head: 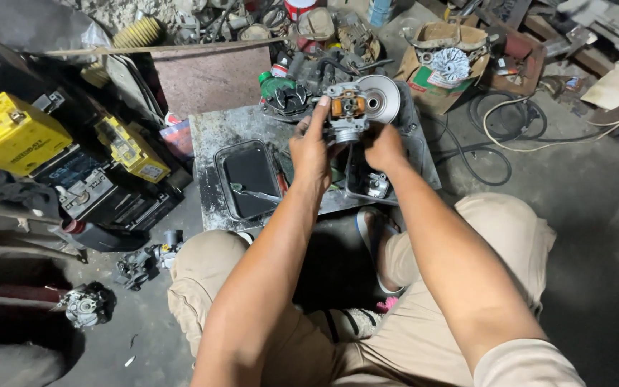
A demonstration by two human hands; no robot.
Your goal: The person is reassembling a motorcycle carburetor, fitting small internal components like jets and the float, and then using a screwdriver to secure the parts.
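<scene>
Grey metal carburetor (347,115) sits clamped between our left hand (311,147) and right hand (383,145), raised above the oily tray (248,179) so drips fall inside.

Two bare forearms are stretched forward from the bottom of the view, wrists close together. The left hand (312,147) is raised with its index finger extended upward and the other fingers curled. The right hand (383,145), just beside it, is closed, knuckles uppermost.
</scene>
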